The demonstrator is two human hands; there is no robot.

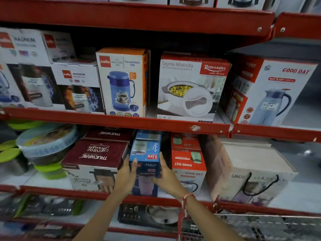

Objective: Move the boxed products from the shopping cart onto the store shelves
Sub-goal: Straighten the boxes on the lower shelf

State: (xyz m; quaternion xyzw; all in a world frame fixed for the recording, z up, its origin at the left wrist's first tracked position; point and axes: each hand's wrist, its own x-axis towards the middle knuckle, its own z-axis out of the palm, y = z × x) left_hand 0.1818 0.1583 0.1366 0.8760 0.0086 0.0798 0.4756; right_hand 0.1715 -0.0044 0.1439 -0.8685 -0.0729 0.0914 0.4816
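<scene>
While both hands clasp the blue Liza box [145,164] on the shelf [156,197], left hand [125,178] and right hand [167,178] flanking, we judge it light, rigid cardboard; side panels grip best.

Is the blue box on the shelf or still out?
On the shelf. The blue box stands upright between the maroon box and orange box, both hands on its sides.

Retail shop, housewares aisle. Red metal shelves [121,122] stacked with boxed flasks [123,82], a boxed casserole [189,87] and jugs [271,91]; wire cart [251,226] at lower right.
</scene>
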